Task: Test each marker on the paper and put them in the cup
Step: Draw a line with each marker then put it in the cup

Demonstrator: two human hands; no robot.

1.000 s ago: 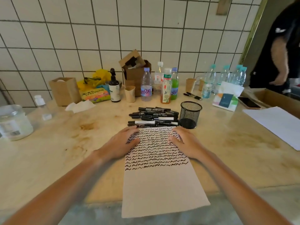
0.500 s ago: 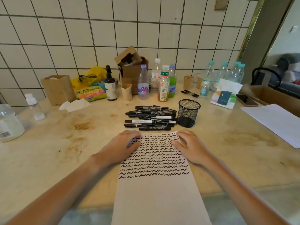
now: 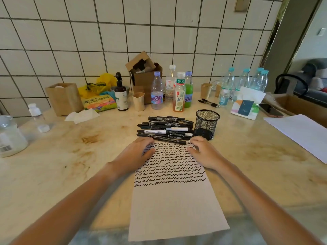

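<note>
A sheet of paper (image 3: 175, 206) lies in front of me, its upper half filled with rows of black squiggles, its lower edge hanging over the table's front. My left hand (image 3: 134, 154) rests flat on the paper's top left corner. My right hand (image 3: 203, 152) rests on the top right corner, fingers relaxed. Just beyond the paper lies a pile of several black markers (image 3: 165, 129). A black mesh cup (image 3: 207, 123) stands to the right of the pile and looks empty.
Bottles (image 3: 179, 92), a cardboard box (image 3: 143, 75), paper cups, a brown pump bottle and snack bags line the tiled wall. A tissue pack (image 3: 246, 106) and more water bottles stand at the right. White sheets (image 3: 300, 133) lie far right; a plastic jar (image 3: 9, 137) far left.
Both hands stayed on the paper's top corners, spreading slightly outward. The camera tilted and shifted, and the person at the far right is gone from view.
</note>
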